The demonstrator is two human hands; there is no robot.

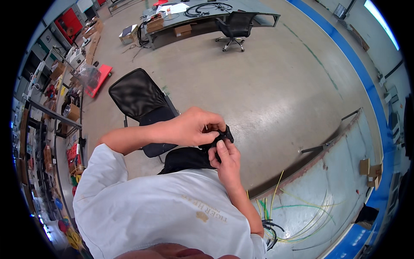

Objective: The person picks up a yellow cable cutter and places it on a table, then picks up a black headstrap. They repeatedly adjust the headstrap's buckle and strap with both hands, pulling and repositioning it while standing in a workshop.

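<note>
Both my hands meet in front of my body around a small black object whose kind I cannot make out. My left hand comes in from the left with bent fingers, thumb and fingertips pinching it. From below, my right hand grips its lower part, the thumb pointing up along it. Fingers cover much of the object, and its dark lower end blends with my black trousers.
A black mesh chair stands just ahead to the left. At the right is a grey table with yellow and green wires. Shelves line the left, near a red cart. A far workbench has another chair.
</note>
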